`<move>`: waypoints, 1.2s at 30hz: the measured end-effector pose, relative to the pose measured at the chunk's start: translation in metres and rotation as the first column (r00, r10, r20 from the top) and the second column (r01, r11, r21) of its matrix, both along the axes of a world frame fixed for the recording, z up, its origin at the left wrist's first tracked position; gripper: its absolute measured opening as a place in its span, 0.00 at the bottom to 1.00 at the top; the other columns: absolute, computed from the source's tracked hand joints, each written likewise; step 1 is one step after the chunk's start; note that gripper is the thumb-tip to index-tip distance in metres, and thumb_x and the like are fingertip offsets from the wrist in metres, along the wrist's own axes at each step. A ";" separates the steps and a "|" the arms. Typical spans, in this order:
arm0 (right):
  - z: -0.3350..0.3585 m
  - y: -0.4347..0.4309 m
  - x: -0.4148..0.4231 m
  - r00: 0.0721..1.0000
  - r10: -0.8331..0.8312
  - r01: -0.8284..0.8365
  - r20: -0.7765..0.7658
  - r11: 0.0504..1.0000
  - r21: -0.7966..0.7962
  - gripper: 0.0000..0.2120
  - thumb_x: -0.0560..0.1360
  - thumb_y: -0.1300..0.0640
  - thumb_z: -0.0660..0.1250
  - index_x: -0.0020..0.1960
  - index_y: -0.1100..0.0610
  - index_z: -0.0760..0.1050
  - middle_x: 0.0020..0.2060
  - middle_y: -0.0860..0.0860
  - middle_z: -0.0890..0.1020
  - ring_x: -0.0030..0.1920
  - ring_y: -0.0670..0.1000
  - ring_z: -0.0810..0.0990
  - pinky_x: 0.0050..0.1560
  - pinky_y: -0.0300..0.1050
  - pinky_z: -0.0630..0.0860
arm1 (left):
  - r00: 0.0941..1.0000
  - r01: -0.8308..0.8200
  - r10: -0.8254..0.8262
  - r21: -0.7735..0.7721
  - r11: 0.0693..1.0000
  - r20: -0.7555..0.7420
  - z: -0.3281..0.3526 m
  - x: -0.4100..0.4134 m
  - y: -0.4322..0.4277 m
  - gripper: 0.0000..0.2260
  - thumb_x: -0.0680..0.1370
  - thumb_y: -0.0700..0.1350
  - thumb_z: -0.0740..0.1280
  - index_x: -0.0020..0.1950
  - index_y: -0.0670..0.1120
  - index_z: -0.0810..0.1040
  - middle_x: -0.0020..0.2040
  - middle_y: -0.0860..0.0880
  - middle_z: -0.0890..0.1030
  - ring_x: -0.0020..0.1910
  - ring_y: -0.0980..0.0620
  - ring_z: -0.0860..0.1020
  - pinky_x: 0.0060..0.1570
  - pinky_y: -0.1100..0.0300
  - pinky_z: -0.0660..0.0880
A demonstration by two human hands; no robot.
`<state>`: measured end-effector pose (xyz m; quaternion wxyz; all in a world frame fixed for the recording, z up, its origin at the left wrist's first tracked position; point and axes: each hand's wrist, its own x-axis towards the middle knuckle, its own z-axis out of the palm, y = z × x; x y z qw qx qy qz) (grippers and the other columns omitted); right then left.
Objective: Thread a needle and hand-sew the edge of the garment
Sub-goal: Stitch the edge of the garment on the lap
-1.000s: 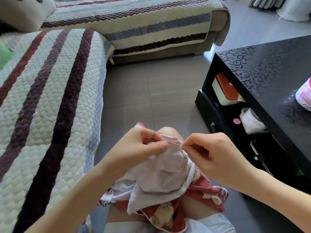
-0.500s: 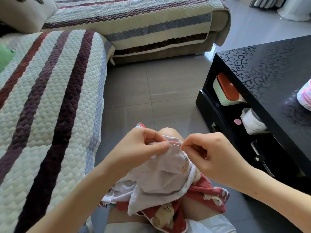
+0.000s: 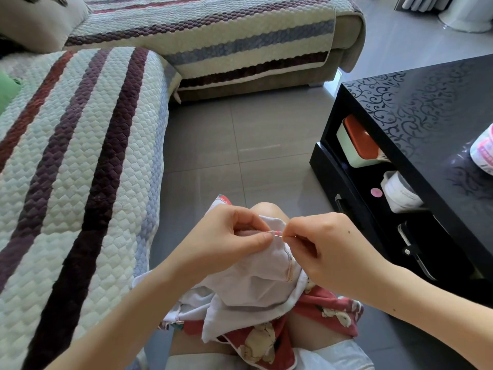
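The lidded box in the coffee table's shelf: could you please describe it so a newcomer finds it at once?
Find the black coffee table on the right and look into its open shelf. At the shelf's far end sits a pale green box. Unlike the white tub and pink disc nearer you, it has an orange-red lid.

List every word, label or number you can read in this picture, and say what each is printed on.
None can be read.
Pink-and-white container on the black table: print too blurred.
White tub on the table's shelf: print too small.
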<state>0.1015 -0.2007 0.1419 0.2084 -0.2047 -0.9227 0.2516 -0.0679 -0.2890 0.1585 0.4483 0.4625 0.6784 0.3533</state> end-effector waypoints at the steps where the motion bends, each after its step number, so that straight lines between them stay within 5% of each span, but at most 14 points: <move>1: 0.000 -0.001 -0.001 1.000 0.006 -0.006 0.000 1.000 0.009 0.13 0.71 0.57 0.55 0.31 0.60 0.72 0.23 0.47 0.66 0.21 0.53 0.64 0.20 0.46 0.64 | 1.000 0.015 -0.015 0.005 1.000 0.000 0.000 0.002 0.000 0.06 0.68 0.50 0.70 0.37 0.50 0.85 0.35 0.53 0.83 0.37 0.61 0.79 0.41 0.64 0.76; 5: 0.000 0.000 -0.001 1.000 0.000 0.000 -0.016 1.000 0.002 0.12 0.72 0.57 0.58 0.33 0.59 0.74 0.24 0.44 0.66 0.22 0.51 0.66 0.21 0.46 0.66 | 1.000 0.013 -0.013 0.005 1.000 0.026 0.005 0.004 0.000 0.04 0.74 0.44 0.73 0.39 0.48 0.86 0.35 0.50 0.83 0.36 0.61 0.78 0.41 0.66 0.75; 9: -0.001 0.004 0.006 0.999 -0.043 0.040 -0.028 0.993 -0.111 0.06 0.71 0.60 0.65 0.36 0.57 0.78 0.23 0.45 0.71 0.24 0.46 0.66 0.24 0.41 0.66 | 0.999 -0.037 0.037 -0.017 0.999 0.028 0.003 0.000 -0.001 0.05 0.74 0.47 0.73 0.38 0.50 0.86 0.38 0.48 0.84 0.41 0.59 0.77 0.41 0.65 0.73; 15: 0.002 0.007 0.010 0.999 -0.028 0.016 -0.041 0.960 -0.281 0.06 0.71 0.60 0.66 0.38 0.55 0.81 0.24 0.43 0.74 0.25 0.44 0.71 0.29 0.29 0.64 | 1.000 -0.028 0.028 -0.028 0.999 0.003 0.004 0.004 0.001 0.06 0.76 0.44 0.70 0.40 0.46 0.85 0.33 0.57 0.81 0.35 0.63 0.76 0.39 0.69 0.71; 25: 0.008 0.012 0.012 0.998 -0.017 -0.023 -0.064 0.815 -0.580 0.09 0.72 0.68 0.68 0.38 0.59 0.82 0.25 0.51 0.76 0.27 0.41 0.69 0.29 0.31 0.65 | 0.997 -0.009 0.012 -0.037 0.999 0.076 0.005 0.004 0.001 0.07 0.77 0.43 0.68 0.40 0.48 0.82 0.33 0.59 0.80 0.36 0.64 0.77 0.40 0.71 0.70; 29: 0.008 0.012 0.010 0.994 -0.033 -0.043 -0.106 0.768 -0.639 0.07 0.71 0.59 0.66 0.39 0.57 0.82 0.30 0.57 0.79 0.30 0.48 0.73 0.31 0.39 0.69 | 0.995 -0.013 0.017 -0.038 0.999 0.097 0.006 0.002 0.000 0.07 0.77 0.44 0.68 0.41 0.47 0.83 0.33 0.59 0.80 0.36 0.65 0.76 0.40 0.71 0.70; 36: -0.005 0.005 0.007 0.965 -0.126 -0.069 -0.228 0.721 -0.689 0.07 0.72 0.62 0.66 0.40 0.56 0.82 0.34 0.57 0.81 0.34 0.58 0.78 0.35 0.48 0.75 | 0.953 -0.065 0.079 -0.056 0.996 0.293 0.008 0.007 0.001 0.08 0.78 0.39 0.66 0.39 0.45 0.81 0.31 0.57 0.81 0.32 0.65 0.77 0.33 0.73 0.70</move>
